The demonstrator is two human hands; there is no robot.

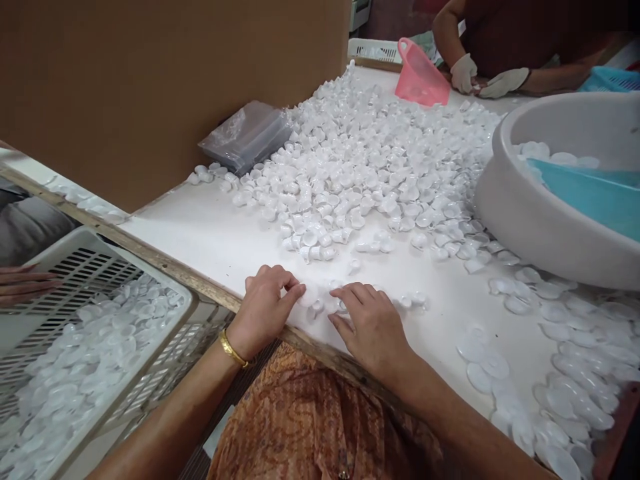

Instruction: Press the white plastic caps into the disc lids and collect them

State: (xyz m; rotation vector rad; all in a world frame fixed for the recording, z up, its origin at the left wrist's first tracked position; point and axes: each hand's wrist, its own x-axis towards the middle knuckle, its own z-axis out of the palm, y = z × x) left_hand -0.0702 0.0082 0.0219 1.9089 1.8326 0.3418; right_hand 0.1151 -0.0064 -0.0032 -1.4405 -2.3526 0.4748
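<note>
Near the middle of the frame, a thin, round, white plastic disc (309,292) lies just right of the bare left hand's (299,291) fingertips and nearer to them than to the bare right hand (331,305); being round, it shows no long axis that I can make out. The left thumb and forefinger are drawn close at its edge, though I can't tell whether they grip it, while the right thumb and forefinger stand parted beside a small, glossy white plastic piece (341,306), apparently not pinching it.
</note>
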